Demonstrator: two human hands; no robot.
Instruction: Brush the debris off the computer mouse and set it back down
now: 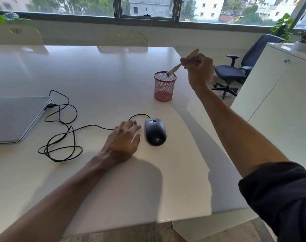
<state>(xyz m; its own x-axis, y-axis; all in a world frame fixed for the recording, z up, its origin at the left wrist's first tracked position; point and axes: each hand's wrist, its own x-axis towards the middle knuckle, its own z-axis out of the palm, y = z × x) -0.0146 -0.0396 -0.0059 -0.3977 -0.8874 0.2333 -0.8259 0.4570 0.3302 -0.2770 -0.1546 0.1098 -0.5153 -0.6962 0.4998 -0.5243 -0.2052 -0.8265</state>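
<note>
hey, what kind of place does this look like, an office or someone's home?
Most likely an office or meeting room. A long white table holds a closed laptop and a wired mouse, a wheeled office chair stands by white cabinets, and wide windows overlook other buildings.

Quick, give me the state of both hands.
Left hand: open, flat on the table beside the mouse.
Right hand: closed on the brush.

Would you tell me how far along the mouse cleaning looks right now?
The mouse sits flat on the table, left hand resting beside it. The right hand holds the brush, bristles over the red mesh cup. Whether brushing happened can't be judged.
</note>
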